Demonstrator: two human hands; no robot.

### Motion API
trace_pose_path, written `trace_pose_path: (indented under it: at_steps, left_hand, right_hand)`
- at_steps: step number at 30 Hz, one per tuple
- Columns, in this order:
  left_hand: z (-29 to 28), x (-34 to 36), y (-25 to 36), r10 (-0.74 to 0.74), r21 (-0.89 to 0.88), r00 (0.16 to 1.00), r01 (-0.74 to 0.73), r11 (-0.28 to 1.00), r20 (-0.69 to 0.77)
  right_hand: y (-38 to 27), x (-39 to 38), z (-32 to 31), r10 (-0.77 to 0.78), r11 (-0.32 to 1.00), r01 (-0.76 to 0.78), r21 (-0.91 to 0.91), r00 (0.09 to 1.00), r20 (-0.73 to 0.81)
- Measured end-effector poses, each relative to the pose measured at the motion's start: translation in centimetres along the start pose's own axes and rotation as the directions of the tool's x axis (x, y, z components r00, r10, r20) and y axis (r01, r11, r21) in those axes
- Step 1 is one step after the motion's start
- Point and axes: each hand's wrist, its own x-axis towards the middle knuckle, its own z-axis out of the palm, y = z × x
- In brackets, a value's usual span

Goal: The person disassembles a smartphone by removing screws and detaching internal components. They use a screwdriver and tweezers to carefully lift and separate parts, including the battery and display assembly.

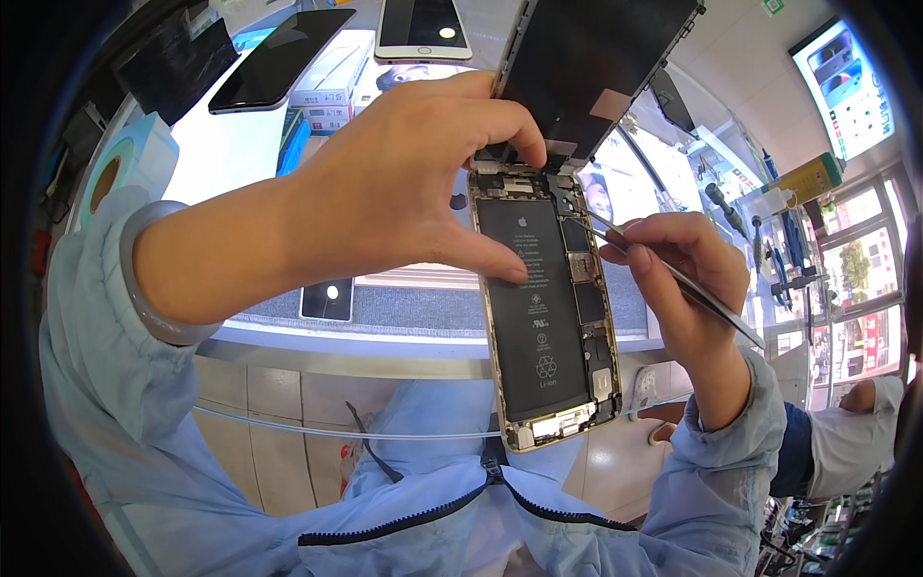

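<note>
An opened smartphone [598,380] stands slanted in front of me, its black battery [534,327] and inner boards bared. Its dark screen panel [582,72] is folded up at the far end. My left hand [409,159] grips the phone from the left: the thumb lies on the battery, and the index finger bends over the joint by the screen. The other left fingers are hidden behind the panel. In my right hand [692,274], thumb and fingers pinch metal tweezers [738,323]. The tweezer tips are at the phone's upper right inner edge, next to the board; whether they touch it I cannot tell.
Several phones lie on the bench, including a black one [281,60] and a white-framed one [423,27]. Small boxes [330,82] and a tape roll [113,175] are at left. A green-yellow bottle [812,180] stands right. Another person's arm [858,396] shows at lower right.
</note>
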Motion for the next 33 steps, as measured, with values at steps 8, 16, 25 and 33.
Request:
trace_pose_path:
  at_steps: [8, 16, 25, 33]
  left_hand:
    - [0.0, -0.2, 0.0, -0.021, -0.008, 1.0, 0.021, 1.0, 0.008]
    - [0.0, 0.0, 0.1, -0.027, -0.026, 1.0, 0.027, 0.999, 0.008]
    - [0.0, 0.0, 0.1, -0.011, -0.021, 1.0, 0.011, 1.0, 0.012]
    - [0.0, 0.0, 0.1, -0.016, -0.003, 1.0, 0.016, 1.0, 0.009]
  right_hand:
    - [0.0, 1.1, -0.4, 0.238, 0.935, -0.237, 0.264, 0.971, 0.029]
    - [1.6, 3.1, -2.1, 0.385, 0.763, -0.433, 0.48, 0.901, 0.201]
    - [0.2, 1.1, -0.6, -0.365, 0.834, 0.412, -0.367, 0.911, 0.193]
    - [-0.6, 0.6, 0.1, -0.527, 0.537, 0.592, -0.6, 0.792, 0.31]
